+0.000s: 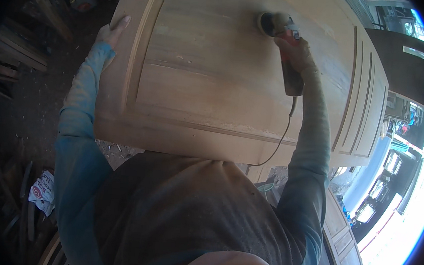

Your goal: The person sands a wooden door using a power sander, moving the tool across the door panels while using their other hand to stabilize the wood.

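Note:
A large wooden panelled door [195, 94] lies in front of me, pale brown with raised mouldings and dusty, scuffed patches. My right hand [298, 54] is wrapped round the body of a red and dark angle grinder [291, 74]. The grinder's round disc head [268, 24] rests at the door's large flat panel, towards its far side; the disc's underside is hidden. At the door's left edge my left hand [113, 34] grips the frame, some of its fingers out of sight over the side. From the grinder's rear end a thin cord [282, 140] droops across the near edge.
Timber pieces [24, 50] are stacked in shadow at the left. A white printed bag [43, 192] lies on the lower left among wood strips. Another panelled door [344, 242] stands at the lower right. A dark board [401, 65] is beyond the door at the right.

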The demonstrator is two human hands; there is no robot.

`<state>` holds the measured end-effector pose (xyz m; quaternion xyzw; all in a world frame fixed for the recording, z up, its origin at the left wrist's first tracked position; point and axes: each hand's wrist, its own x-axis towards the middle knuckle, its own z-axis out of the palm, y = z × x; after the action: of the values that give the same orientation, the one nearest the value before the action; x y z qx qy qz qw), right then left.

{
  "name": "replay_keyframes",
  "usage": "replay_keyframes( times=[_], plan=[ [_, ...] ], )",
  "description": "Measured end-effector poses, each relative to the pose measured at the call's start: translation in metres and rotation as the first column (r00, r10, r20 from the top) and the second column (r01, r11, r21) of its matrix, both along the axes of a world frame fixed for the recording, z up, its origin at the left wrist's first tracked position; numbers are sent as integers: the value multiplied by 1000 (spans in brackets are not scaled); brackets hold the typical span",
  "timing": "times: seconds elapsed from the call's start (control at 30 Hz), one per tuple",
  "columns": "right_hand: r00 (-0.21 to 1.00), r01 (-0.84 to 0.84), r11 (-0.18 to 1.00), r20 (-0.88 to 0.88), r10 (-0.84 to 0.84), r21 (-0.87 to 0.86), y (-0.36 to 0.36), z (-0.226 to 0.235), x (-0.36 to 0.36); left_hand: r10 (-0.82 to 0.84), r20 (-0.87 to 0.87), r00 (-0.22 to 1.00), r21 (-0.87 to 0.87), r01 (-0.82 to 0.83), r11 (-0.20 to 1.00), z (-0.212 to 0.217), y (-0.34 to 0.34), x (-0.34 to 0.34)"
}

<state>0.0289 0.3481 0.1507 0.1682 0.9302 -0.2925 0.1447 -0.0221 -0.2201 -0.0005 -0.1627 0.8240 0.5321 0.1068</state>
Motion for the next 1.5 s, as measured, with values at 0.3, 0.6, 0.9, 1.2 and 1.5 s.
replay_keyframes(
  times=[0.3, 0.6, 0.9, 1.2, 1.5],
  plan=[
    [999, -7, 997, 43, 10, -73, -49, 9, -31, -6, 14, 1000, 5, 6, 1000, -6, -4, 0],
    [983, -157, 987, -90, 160, 42, -99, 1, -23, -15, -5, 1000, -84, 15, 996, 0, 2, 1],
    [974, -220, 972, -38, 224, 82, -105, 0, -41, 9, -38, 999, -46, -10, 999, -5, -1, 1],
    [971, -228, 973, -68, 229, 28, -111, -11, -32, -29, -54, 998, -97, 24, 995, -21, -12, -5],
    [964, -241, 970, -109, 244, 45, -99, -2, -11, -27, 29, 999, 14, 26, 1000, 3, 2, 2]
  ],
)
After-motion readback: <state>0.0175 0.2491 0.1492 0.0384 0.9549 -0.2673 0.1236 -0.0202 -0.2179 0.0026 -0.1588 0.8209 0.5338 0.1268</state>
